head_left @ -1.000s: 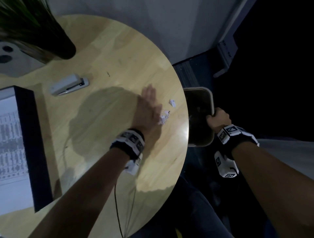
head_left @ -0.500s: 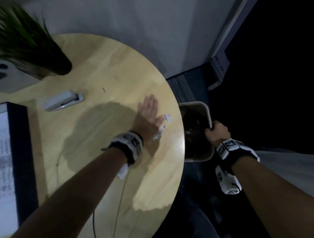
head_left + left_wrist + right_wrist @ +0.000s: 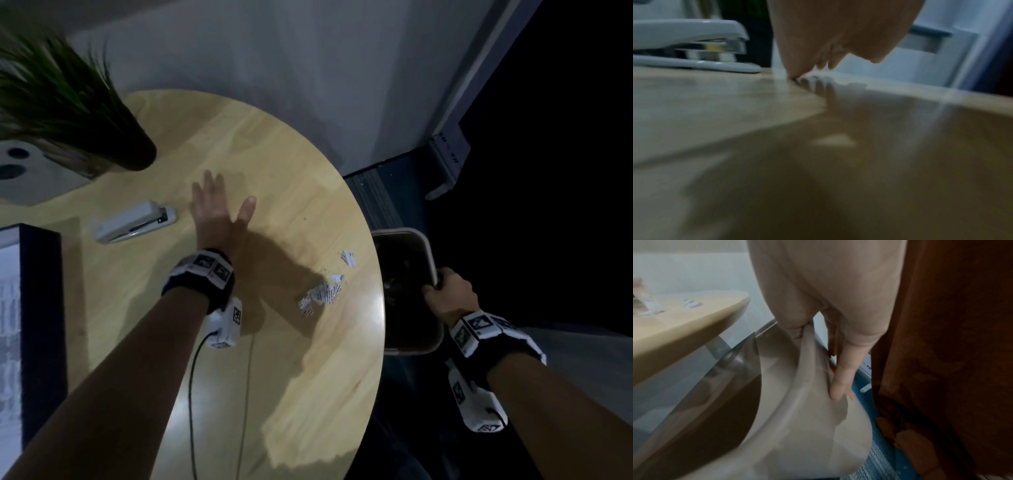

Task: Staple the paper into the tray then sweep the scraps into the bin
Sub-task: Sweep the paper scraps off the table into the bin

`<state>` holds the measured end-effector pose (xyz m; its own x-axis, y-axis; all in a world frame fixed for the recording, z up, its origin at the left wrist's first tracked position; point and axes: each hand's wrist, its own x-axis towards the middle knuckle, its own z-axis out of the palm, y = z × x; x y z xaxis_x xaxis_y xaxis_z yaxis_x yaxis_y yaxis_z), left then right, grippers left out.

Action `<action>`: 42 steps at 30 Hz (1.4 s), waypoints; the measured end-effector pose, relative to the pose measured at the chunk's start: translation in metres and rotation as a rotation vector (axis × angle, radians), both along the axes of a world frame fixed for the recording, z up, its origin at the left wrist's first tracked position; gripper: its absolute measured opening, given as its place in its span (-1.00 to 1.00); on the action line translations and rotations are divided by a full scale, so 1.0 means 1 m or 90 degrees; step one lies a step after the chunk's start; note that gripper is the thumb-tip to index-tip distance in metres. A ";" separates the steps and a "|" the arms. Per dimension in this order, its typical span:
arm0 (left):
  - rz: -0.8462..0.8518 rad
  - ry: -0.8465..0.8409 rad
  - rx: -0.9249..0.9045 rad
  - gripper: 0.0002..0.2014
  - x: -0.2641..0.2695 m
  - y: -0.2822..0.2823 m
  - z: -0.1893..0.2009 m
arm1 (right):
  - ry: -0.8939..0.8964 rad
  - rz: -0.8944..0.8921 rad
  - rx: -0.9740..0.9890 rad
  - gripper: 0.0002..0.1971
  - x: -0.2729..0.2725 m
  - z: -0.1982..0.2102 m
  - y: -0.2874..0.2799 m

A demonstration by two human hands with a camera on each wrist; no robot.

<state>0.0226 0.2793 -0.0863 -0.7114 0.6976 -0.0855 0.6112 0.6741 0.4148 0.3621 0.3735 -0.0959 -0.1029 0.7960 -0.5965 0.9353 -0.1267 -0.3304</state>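
Note:
Several white paper scraps (image 3: pixel 323 291) lie on the round wooden table (image 3: pixel 212 137) close to its right edge. My left hand (image 3: pixel 219 205) is flat with straight fingers on the table, well left of the scraps and just right of the grey stapler (image 3: pixel 133 222). In the left wrist view its fingertips (image 3: pixel 797 73) touch the wood beside the stapler (image 3: pixel 694 45). A beige bin (image 3: pixel 404 240) sits below the table's right edge, and my right hand (image 3: pixel 445 291) grips its rim. The right wrist view has the fingers (image 3: pixel 840 378) curled over the bin's rim (image 3: pixel 807 369). The black tray (image 3: pixel 41 308) with printed paper is at the far left.
A potted plant (image 3: pixel 68 102) in a dark pot stands at the back left of the table. A grey device (image 3: pixel 20 171) lies beside it. A cable (image 3: pixel 191 394) runs from my left wrist across the table. Dark floor and a brown curtain (image 3: pixel 941 353) lie right of the bin.
My left hand has pulled back from the scraps toward the stapler, leaving the scraps near the edge. The right hand still holds the bin's rim. The head view has shifted.

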 end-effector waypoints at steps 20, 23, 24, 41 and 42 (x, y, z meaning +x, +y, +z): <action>0.003 -0.090 0.082 -0.22 0.131 -0.061 -0.007 | 0.004 -0.046 -0.003 -0.67 -0.003 0.008 -0.024; -0.026 -0.105 0.074 -0.19 0.165 -0.041 -0.008 | -0.003 -0.056 0.003 -0.67 -0.007 0.007 -0.024; -0.017 -0.104 0.082 -0.23 0.174 -0.034 -0.010 | -0.003 -0.058 0.005 -0.67 -0.007 0.006 -0.022; -0.318 -0.215 0.057 -0.24 0.265 0.007 0.002 | -0.005 -0.060 0.017 -0.67 0.005 0.011 -0.027; -0.301 -0.242 0.081 -0.32 0.265 0.008 0.006 | -0.008 -0.058 0.020 -0.67 0.007 0.012 -0.028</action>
